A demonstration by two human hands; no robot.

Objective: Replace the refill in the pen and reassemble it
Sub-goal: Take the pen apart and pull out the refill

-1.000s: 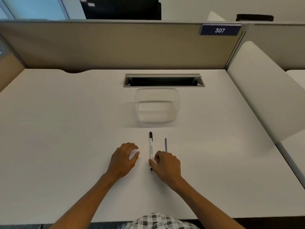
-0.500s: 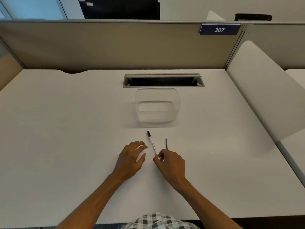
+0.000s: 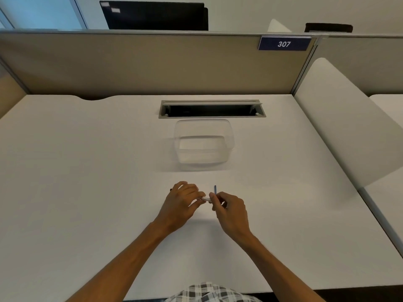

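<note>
The white pen [image 3: 204, 199] with a black cap is lifted off the white desk [image 3: 87, 192] and held sideways between both hands. My left hand [image 3: 181, 203] grips its capped end, whose black tip pokes out past the fingers on the left. My right hand [image 3: 231, 211] pinches the other end with thumb and fingers. Most of the barrel is hidden by the fingers. A thin blue refill [image 3: 215, 190] lies on the desk just beyond my right hand, pointing away from me.
A clear plastic container [image 3: 204, 144] stands beyond the hands, in front of an open cable slot [image 3: 211, 109] in the desk. A beige partition [image 3: 152, 64] closes the back, and a white divider panel [image 3: 340, 136] rises on the right.
My right hand lifted the pen off the desk and swung it sideways. My left hand came in and took hold of the capped end. The blue refill stayed where it was.
</note>
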